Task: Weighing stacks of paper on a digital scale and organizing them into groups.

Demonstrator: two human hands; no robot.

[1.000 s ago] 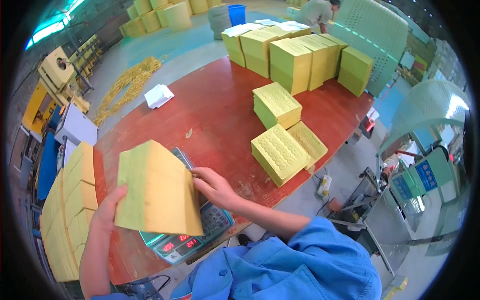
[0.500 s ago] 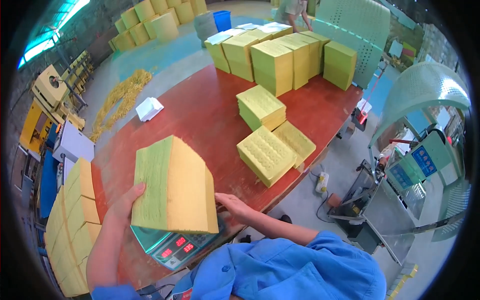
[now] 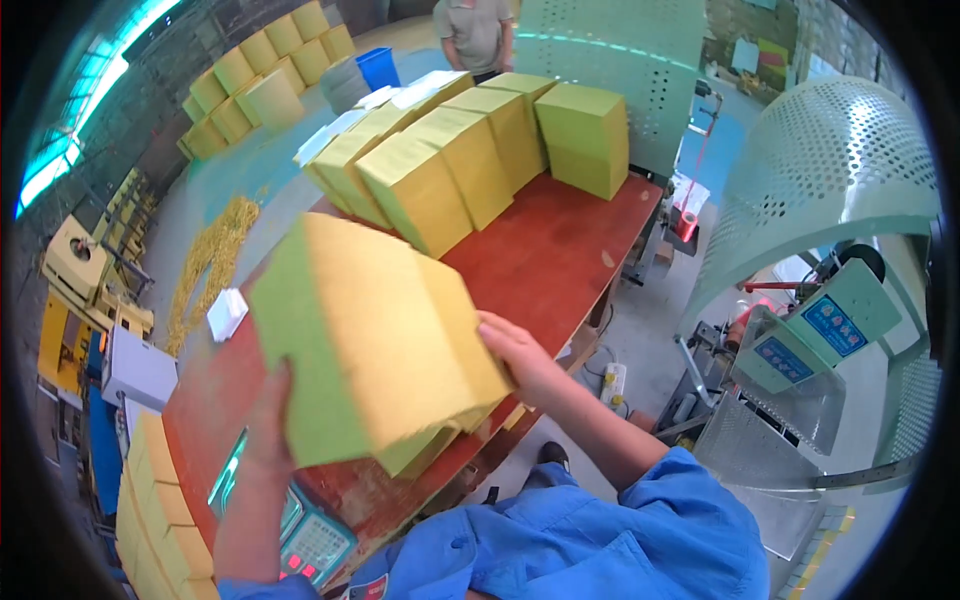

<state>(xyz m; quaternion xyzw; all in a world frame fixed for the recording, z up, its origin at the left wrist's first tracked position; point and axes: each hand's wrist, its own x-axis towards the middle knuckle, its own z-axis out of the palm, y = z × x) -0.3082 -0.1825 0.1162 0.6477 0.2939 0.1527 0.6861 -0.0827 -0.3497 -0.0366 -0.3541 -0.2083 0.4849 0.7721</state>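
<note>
Between my two hands, a thick block of stacked yellow paper (image 3: 385, 325) is held tilted above the red table. My left hand (image 3: 268, 415) presses its green-tinted left face, with the fingers partly hidden. On the right side, my right hand (image 3: 515, 355) grips the block's edge, where some sheets stand out in a step. A small part of another yellow stack (image 3: 418, 455) shows beneath the block; the rest is covered. Close to my left forearm is a digital scale (image 3: 318, 540) with a keypad and red display.
Tall yellow paper stacks (image 3: 410, 185) line the far side of the red table (image 3: 575, 245). A white folded paper (image 3: 227, 314) lies at its left edge. More yellow stacks (image 3: 165, 500) stand at lower left. A perforated-guard machine (image 3: 820, 170) is on the right; a person (image 3: 472, 35) stands beyond.
The paper block has been lifted off the scale and carried right, over the smaller stacks, which it now mostly hides. My right hand has come onto its side. The view has turned right.
</note>
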